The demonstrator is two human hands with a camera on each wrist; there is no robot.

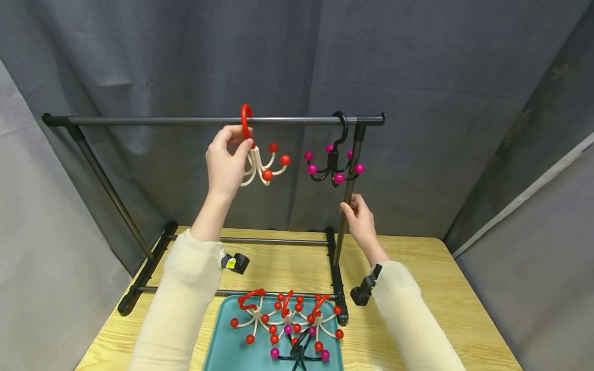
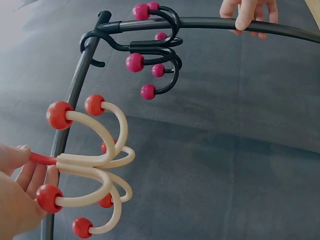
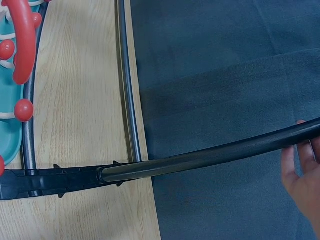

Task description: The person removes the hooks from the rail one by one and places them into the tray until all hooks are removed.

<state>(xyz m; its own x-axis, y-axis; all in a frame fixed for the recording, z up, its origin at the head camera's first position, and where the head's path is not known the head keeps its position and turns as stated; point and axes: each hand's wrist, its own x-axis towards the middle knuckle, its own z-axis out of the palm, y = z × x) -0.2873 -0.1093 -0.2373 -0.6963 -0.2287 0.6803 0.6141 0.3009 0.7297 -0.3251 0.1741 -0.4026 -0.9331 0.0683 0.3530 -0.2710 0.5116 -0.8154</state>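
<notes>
Pinching the cream hanger by its red hook's neck: left hand, thumb opposing fingers, just right of mid-span on the rack's top bar. Judged light, stiff, smooth plastic; neck likely surest hold. Black hanger hangs near rack's right end. Right hand grips rack's right post.

No readable text, labels, brands, numbers or signs.

Tray partly beyond bottom edge
</notes>
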